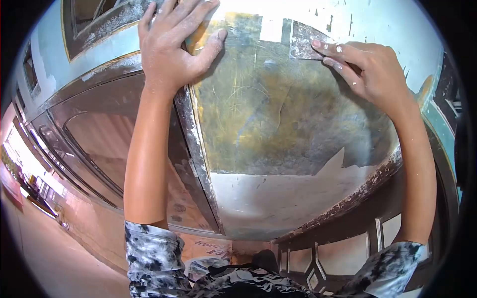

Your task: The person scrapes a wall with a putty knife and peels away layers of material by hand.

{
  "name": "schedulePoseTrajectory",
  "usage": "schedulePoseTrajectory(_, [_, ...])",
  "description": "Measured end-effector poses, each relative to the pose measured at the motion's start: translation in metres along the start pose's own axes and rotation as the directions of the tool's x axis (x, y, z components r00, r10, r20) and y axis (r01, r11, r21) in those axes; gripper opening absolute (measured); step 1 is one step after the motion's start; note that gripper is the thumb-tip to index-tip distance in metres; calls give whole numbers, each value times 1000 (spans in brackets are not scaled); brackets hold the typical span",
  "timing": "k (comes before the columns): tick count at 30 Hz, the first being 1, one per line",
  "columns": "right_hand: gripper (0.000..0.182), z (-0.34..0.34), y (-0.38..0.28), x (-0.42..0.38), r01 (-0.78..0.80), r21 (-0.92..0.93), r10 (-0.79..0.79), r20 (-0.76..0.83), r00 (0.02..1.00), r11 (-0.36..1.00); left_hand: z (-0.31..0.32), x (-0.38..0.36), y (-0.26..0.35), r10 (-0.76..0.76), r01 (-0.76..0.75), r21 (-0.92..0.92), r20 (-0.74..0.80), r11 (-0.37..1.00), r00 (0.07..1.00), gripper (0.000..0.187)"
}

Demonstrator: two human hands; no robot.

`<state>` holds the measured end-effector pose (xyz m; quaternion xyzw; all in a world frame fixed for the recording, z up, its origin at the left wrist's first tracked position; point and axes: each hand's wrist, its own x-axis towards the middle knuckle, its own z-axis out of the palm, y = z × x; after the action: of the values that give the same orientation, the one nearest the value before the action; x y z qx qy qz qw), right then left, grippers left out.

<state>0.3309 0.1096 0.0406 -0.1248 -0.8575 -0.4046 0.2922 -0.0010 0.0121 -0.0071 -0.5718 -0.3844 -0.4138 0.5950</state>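
In the head view my right hand (370, 69) grips a putty knife (304, 41), a flat metal blade smeared with white. Its blade lies against the upper part of a wall (263, 114) with patchy green-yellow old paint, where white strips show near the top. My left hand (176, 39) is spread with fingers apart, resting at the wall's left edge beside the dark wooden frame. Pale dust covers its fingers. White surface (268, 198) shows below the old paint, with a jagged border. Any handle of the knife is hidden by my right hand.
A dark wooden door (107, 119) with panels stands to the left, its frame scuffed with white. Another dark panelled door (343, 251) is at the lower right. A printed orange-brown mat or sack (208, 251) lies on the floor below. Light comes through an opening at far left.
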Motion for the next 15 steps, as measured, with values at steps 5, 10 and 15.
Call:
schedulePoseTrajectory(5, [20, 11, 1, -4, 71, 89, -58, -135, 989, 993, 0, 0, -1, 4, -5, 22, 13, 1000, 1000, 47])
schedulePoseTrajectory(10, [30, 16, 9, -11, 111, 73, -100, -140, 985, 991, -3, 0, -1, -2, 1, 12, 32, 1000, 999, 49])
schedulePoseTrajectory(15, [38, 12, 7, -11, 67, 93, -57, -99, 993, 993, -3, -1, -4, 5, -5, 8, 50, 1000, 999, 52])
